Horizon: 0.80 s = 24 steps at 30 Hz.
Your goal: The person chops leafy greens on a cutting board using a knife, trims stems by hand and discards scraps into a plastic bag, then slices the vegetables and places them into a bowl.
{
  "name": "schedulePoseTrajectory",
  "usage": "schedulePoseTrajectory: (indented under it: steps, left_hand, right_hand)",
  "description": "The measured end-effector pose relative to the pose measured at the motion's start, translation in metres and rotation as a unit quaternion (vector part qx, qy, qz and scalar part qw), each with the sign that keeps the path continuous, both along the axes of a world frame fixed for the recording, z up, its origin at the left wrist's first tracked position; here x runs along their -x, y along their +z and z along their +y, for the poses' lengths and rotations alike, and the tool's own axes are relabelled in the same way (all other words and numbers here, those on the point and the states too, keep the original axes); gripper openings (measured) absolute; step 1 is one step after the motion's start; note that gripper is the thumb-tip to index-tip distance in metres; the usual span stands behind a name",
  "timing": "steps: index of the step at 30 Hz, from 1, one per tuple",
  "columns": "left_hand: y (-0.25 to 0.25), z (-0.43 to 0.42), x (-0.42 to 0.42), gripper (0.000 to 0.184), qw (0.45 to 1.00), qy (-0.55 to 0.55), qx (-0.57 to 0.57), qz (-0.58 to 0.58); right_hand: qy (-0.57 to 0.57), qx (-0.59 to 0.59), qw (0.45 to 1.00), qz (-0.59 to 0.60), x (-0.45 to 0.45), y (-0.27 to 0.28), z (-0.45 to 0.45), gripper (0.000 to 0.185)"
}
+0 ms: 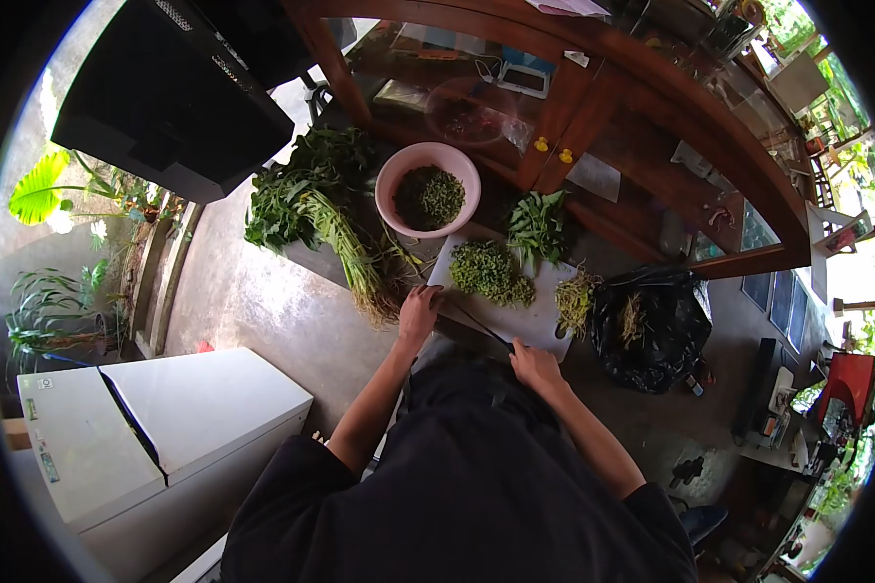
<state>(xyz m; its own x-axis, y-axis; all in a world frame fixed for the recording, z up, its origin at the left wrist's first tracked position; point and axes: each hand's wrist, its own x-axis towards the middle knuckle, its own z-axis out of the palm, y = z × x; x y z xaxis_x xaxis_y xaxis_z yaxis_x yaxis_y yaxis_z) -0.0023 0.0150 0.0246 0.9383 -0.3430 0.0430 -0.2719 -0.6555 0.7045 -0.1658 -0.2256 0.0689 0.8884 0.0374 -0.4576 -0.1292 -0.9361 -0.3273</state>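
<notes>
My right hand point(535, 367) is wrapped around the dark handle of a knife point(480, 325), whose blade slants up and left across the near edge of a white cutting board point(525, 324). At the board's left edge, close to the knife's tip, my left hand point(419, 316) has its fingers curled together; what they hold, if anything, is too small to make out. Chopped greens point(491, 272) are heaped on the board. A leafy bunch point(538, 228) lies at its far side, and trimmed stems or roots point(576, 301) lie by its right edge.
A pink basin point(388, 183) holding cut greens stands beyond the board. Long-stemmed leafy vegetables point(335, 228) are piled at the left. A black plastic bag point(651, 345) with scraps sits to the right. A glass-fronted wooden cabinet point(554, 126) stands behind, and a white fridge point(199, 408) at lower left.
</notes>
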Motion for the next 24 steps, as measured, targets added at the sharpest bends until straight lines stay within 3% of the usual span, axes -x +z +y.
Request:
schedulePoseTrajectory:
  steps: [15, 17, 24]
  left_hand:
    - [0.006, 0.007, 0.015, 0.026, 0.998, 0.012, 0.043, 0.038]
    - [0.009, 0.004, 0.013, 0.030, 0.998, 0.013, 0.045, 0.041]
    - [0.001, -0.003, -0.002, 0.028, 0.998, 0.002, 0.046, 0.047]
  right_hand:
    - [-0.001, -0.019, 0.999, -0.036, -0.014, -0.017, 0.021, 0.037]
    - [-0.043, -0.059, 0.990, -0.119, -0.014, -0.028, 0.023, 0.031]
    - [-0.057, -0.058, 0.980, -0.180, -0.025, -0.020, 0.016, 0.022]
